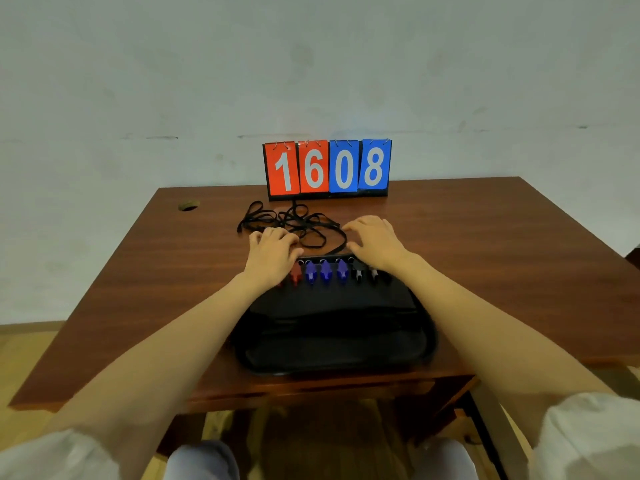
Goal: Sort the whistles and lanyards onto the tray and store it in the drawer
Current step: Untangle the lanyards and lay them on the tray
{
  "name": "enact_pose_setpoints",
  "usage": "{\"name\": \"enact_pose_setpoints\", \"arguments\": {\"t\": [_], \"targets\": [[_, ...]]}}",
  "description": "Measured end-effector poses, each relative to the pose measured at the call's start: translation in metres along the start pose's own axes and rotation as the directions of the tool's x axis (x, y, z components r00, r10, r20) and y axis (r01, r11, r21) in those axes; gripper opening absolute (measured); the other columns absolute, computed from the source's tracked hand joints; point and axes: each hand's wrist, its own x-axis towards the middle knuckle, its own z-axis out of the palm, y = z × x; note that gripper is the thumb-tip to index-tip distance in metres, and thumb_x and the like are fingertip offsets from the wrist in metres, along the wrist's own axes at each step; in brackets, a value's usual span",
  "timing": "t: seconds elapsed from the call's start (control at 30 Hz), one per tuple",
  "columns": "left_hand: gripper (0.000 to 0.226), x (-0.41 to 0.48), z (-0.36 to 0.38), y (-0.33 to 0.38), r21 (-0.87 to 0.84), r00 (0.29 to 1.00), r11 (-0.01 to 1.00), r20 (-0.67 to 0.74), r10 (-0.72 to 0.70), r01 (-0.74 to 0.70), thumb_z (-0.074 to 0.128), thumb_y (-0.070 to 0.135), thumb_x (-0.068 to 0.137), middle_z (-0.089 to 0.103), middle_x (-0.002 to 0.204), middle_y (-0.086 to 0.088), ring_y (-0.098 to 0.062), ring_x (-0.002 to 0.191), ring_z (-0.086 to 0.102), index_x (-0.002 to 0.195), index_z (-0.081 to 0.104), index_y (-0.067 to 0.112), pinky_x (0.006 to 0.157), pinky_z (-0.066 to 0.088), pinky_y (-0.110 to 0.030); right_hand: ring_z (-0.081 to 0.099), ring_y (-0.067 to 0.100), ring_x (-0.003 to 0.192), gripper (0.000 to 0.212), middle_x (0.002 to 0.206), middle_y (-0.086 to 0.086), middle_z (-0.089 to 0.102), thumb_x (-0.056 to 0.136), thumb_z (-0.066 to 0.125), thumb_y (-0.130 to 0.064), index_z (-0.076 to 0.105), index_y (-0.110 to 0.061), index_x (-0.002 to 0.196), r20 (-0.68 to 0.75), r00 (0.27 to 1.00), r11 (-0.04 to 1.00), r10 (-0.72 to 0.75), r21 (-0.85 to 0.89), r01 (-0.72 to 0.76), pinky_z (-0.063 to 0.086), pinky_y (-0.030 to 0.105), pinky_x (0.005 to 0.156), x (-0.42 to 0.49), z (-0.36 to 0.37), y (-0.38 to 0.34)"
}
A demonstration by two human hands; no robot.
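Whistles (325, 271) line the tray (332, 344) under both wrists, so the lanyards (291, 218), tangled just beyond the fingertips, come next. The right hand (377, 240) is spread, holding nothing; the left hand (273, 249) is curled (grip unclear). Next, one cord needs teasing free.

Wall (311, 64): plain, pale grey-green, marked with faint smudges and thin dark scuffs in a horizontal line.
Table (138, 271): reddish-brown wood grain, back edge close to the wall.
Cable hole (188, 205): round, near the back left corner of the tabletop.
Scoreboard (328, 168): upright at the back of the tabletop, black base, 4 flip cards; 2 red showing 1 and 6, 2 blue showing 0 and 8.
Floor (24, 344): light yellowish wood, visible left of and beneath the table.
Light: soft and even above, dimmer under the tabletop.
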Motion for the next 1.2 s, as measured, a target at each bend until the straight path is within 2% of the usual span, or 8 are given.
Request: {"name": "enact_pose_setpoints", "arguments": {"t": [0.2,0.43,0.7,0.77,0.87,1.0,1.1,1.2], "targets": [[0.035,0.058,0.011,-0.036,0.061,0.992,0.996,0.112,-0.066,0.059,0.047,0.034,0.095,0.050,0.131,-0.004,-0.023,0.129,0.038,0.126,0.056,0.021,0.107,0.025,-0.043,0.041,0.024,0.126,0.039,0.131,0.004,0.052,0.093,0.053,-0.026,0.051,-0.019,0.131,0.027,1.000,1.000,-0.001,0.022,0.000,0.034,0.043,0.108,0.074,0.014,-0.003],[0.038,0.091,0.047,-0.074,-0.015,0.962,0.987,0.229,-0.150,0.158,0.051,0.029,0.094,0.048,0.135,-0.007,-0.029,0.129,0.039,0.131,0.051,0.019,0.105,0.032,-0.044,0.038,0.025,0.125,0.037,0.133,0.007,0.047,0.097,0.046,-0.026,0.048,-0.017,0.133,0.157,0.988,0.992,-0.010,0.125,-0.010,0.041,0.039,0.100,0.136,0.067,-0.011],[0.033,0.112,0.074,-0.086,-0.148,0.969,0.977,0.216,-0.122,0.156,0.054,0.024,0.093,0.050,0.124,-0.007,-0.027,0.122,0.041,0.126,0.053,0.016,0.093,0.043,-0.039,0.043,0.029,0.120,0.036,0.131,0.011,0.048,0.100,0.036,-0.019,0.049,-0.015,0.133,0.035,0.997,0.966,0.065,0.247,-0.072,0.044,0.040,0.095,0.198,0.101,-0.021],[0.031,0.113,0.078,-0.087,-0.182,0.971,0.971,0.209,-0.117,0.156,0.055,0.021,0.093,0.050,0.120,-0.007,-0.026,0.120,0.041,0.122,0.055,0.014,0.091,0.043,-0.038,0.045,0.029,0.118,0.034,0.128,0.012,0.048,0.100,0.037,-0.022,0.052,-0.016,0.130,0.084,0.990,0.963,0.114,0.237,-0.131,0.046,0.041,0.093,0.215,0.103,-0.021],[0.027,0.114,0.079,-0.090,-0.223,0.972,0.961,0.199,-0.123,0.167,0.058,0.020,0.091,0.051,0.117,-0.007,-0.025,0.117,0.042,0.117,0.056,0.012,0.089,0.043,-0.037,0.047,0.029,0.113,0.031,0.118,0.010,0.052,0.094,0.051,-0.037,0.058,-0.013,0.113,0.177,0.964,0.958,0.198,0.175,-0.229,0.047,0.042,0.089,0.228,0.111,-0.025],[0.023,0.116,0.081,-0.093,-0.249,0.970,0.948,0.192,-0.151,0.196,0.059,0.020,0.090,0.053,0.112,-0.008,-0.025,0.113,0.043,0.110,0.058,0.009,0.086,0.043,-0.037,0.044,0.030,0.118,0.032,0.123,0.011,0.053,0.095,0.052,-0.033,0.055,-0.012,0.118,0.128,0.960,0.962,0.251,0.076,-0.262,0.040,0.043,0.095,0.224,0.122,-0.031],[0.017,0.116,0.082,-0.091,-0.246,0.968,0.945,0.182,-0.175,0.217,0.058,0.017,0.091,0.054,0.107,-0.009,-0.027,0.109,0.045,0.105,0.058,0.009,0.083,0.045,-0.039,0.038,0.030,0.122,0.031,0.127,0.010,0.050,0.098,0.045,-0.029,0.051,-0.014,0.124,0.097,0.975,0.979,0.202,0.005,-0.203,0.034,0.043,0.098,0.215,0.116,-0.028],[0.018,0.113,0.082,-0.086,-0.184,0.970,0.960,0.157,-0.183,0.211,0.052,0.011,0.093,0.056,0.108,-0.010,-0.029,0.110,0.046,0.111,0.057,0.010,0.079,0.045,-0.039,0.040,0.028,0.119,0.029,0.123,0.009,0.054,0.100,0.039,-0.026,0.053,-0.014,0.122,-0.003,0.988,0.988,0.153,0.035,-0.153,0.036,0.040,0.095,0.204,0.093,-0.021]]}}
